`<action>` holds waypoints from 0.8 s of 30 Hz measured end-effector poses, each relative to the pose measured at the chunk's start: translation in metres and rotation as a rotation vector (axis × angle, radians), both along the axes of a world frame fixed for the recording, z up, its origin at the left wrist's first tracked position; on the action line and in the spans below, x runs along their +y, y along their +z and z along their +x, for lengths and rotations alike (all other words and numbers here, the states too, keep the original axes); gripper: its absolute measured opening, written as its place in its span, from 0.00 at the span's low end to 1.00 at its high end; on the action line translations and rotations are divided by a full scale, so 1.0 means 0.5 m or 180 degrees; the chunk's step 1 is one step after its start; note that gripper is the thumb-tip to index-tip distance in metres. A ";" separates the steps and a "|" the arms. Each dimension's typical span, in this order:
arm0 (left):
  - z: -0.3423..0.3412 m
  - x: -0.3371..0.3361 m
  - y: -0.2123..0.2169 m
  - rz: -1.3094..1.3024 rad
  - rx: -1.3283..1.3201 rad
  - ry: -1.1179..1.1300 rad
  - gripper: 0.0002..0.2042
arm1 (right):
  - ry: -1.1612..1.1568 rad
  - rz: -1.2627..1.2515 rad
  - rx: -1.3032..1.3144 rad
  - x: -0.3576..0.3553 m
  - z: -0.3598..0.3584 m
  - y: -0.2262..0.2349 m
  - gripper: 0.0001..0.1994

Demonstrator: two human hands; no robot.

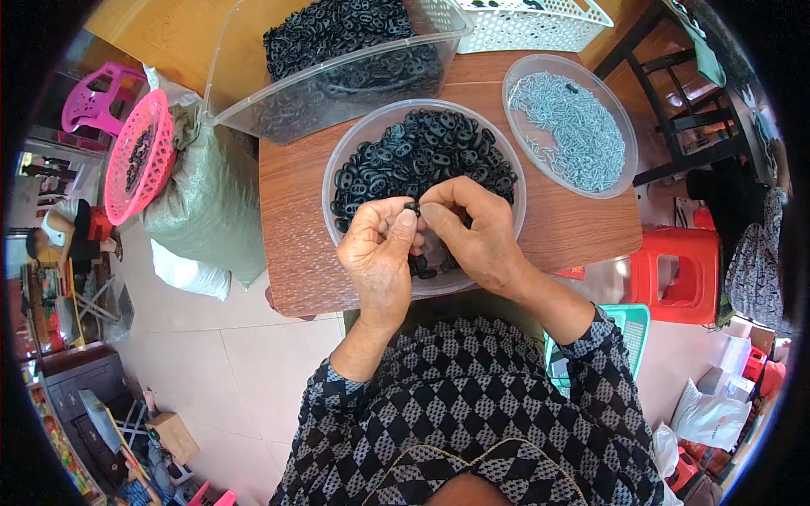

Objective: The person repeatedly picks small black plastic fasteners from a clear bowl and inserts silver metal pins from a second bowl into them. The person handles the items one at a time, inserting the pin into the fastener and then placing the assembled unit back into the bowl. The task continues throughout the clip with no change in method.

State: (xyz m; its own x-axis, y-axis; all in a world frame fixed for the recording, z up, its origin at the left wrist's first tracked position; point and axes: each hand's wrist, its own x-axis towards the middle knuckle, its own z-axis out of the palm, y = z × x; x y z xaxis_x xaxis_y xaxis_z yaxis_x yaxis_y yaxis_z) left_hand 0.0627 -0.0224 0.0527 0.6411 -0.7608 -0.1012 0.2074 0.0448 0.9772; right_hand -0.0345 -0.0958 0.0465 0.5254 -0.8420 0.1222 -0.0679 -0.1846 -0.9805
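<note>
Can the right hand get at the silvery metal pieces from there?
Probably yes: the silvery pieces sit in an open dish near the right hand, nothing tall between, though its fingers are at a black piece.

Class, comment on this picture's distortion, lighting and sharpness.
Head view: fisheye distortion, with black corners, the red stool near the edge appearing tilted; head view: small highlights on the black parts in the round tub; head view: the piece at the left fingers too small to judge sharpness.
</note>
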 end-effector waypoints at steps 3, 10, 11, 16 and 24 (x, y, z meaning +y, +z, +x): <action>0.001 0.002 -0.002 -0.0057 -0.0049 -0.0046 0.03 | 0.0074 0.0086 0.0058 0.000 -0.001 0.004 0.03; -0.004 0.006 0.001 -0.0047 -0.0122 -0.0001 0.02 | 0.0236 -0.0504 0.0227 -0.005 0.000 0.004 0.04; -0.005 0.005 0.000 -0.0048 -0.0113 0.0028 0.02 | 0.0220 -0.0605 0.0238 -0.005 0.001 0.002 0.04; 0.010 0.000 0.000 -0.0060 -0.0020 -0.0046 0.03 | 0.0162 -0.0434 0.0013 -0.006 0.011 -0.004 0.05; 0.012 0.003 0.006 -0.0021 -0.0014 -0.0073 0.04 | 0.0302 0.0099 -0.0053 -0.010 -0.001 0.014 0.04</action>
